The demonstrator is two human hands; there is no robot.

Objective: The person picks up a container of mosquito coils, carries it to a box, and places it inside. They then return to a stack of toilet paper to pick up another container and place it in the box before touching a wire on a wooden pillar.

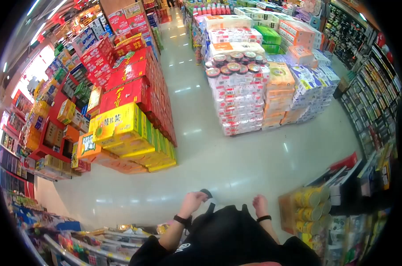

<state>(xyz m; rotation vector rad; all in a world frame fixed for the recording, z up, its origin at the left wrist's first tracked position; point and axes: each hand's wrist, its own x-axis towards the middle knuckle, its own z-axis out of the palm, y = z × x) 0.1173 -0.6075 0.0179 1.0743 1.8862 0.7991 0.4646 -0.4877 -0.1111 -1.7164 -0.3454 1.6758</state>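
My left hand (193, 202) hangs in front of my body with its fingers curled in, and nothing shows in it. A dark wristband (182, 220) circles that wrist. Just beyond the fingers appears a dark, rounded shape with white beside it, perhaps a shoe tip (206, 193). On the other side, my right hand (260, 205) is loosely closed over the floor, also with no object visible. It wears a dark band (264, 218) too. Both hands are well apart from the goods around me.
Yellow drink cartons (121, 126) and red cartons (130, 91) are stacked ahead on the left. Wrapped paper packs (238, 102) stand ahead on the right, across a shiny floor aisle (187, 88). Yellow-lidded cans (310, 208) are close at right; metal rails (77, 244) lie at lower left.
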